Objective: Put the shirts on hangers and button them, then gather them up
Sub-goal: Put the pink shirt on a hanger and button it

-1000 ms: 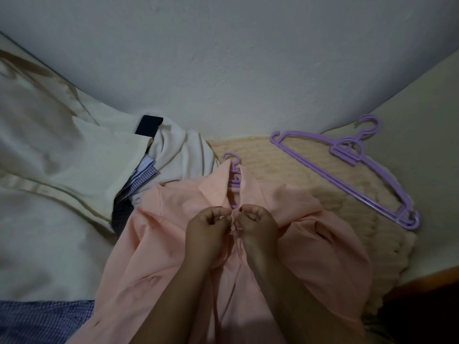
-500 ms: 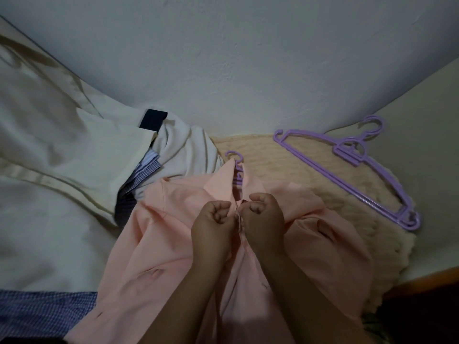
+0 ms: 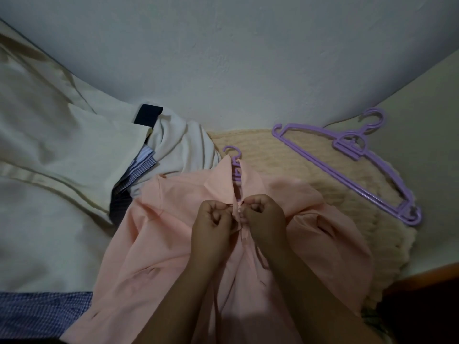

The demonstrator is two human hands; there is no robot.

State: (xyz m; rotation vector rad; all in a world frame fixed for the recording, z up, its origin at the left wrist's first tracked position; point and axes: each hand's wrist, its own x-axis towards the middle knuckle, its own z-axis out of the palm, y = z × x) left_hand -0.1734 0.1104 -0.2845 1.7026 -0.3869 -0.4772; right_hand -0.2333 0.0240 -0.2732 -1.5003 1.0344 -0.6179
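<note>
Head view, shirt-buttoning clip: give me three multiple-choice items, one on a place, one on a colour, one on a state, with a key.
1. Where do the spare hangers lie?
A. on the knitted blanket, right of the pink shirt
B. on the cream fabric at left
C. under the pink shirt

2. What colour is the hook sticking out of the pink shirt's collar?
A. white
B. purple
C. black

3. What are the left hand and right hand doing?
A. resting flat and open
B. lifting a hanger
C. pinching the shirt's front edges together

Key: 1 A, they rest on the knitted blanket. 2 B, the hook is purple. 3 C, curled fingers meet at the placket below the collar.
</note>
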